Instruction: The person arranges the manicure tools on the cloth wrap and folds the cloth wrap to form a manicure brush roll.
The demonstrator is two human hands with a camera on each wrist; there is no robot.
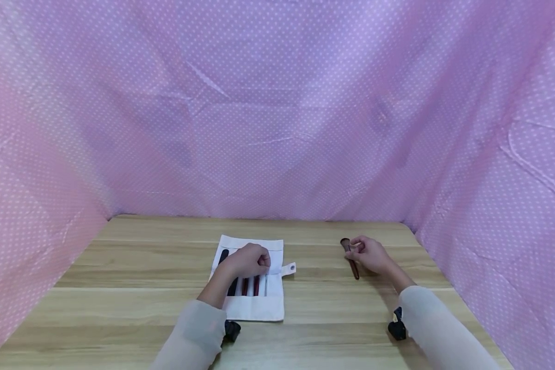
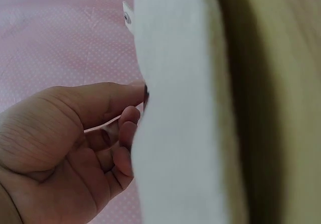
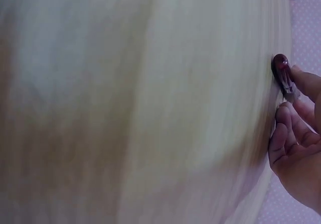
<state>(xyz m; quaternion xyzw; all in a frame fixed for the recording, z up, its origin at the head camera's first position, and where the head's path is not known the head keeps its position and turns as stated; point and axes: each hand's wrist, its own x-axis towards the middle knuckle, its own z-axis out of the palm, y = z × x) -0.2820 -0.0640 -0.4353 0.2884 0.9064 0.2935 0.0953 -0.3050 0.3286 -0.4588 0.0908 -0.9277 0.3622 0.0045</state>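
A white fabric tool roll lies unfolded on the table, with a black-handled tool, a red-handled tool and a thin silver tool among those in its pocket. My left hand is over its upper half with fingers bent; in the left wrist view its thumb reaches a small dark piece at the roll's edge. I cannot tell if it grips this. At the right, my right hand pinches a makeup brush with dark bristles and a reddish-brown handle, close over the table.
A snap tab sticks out from the roll's right side. The wooden table is enclosed at the back and sides by pink dotted fabric. Black wrist cameras are strapped below the pale sleeves.
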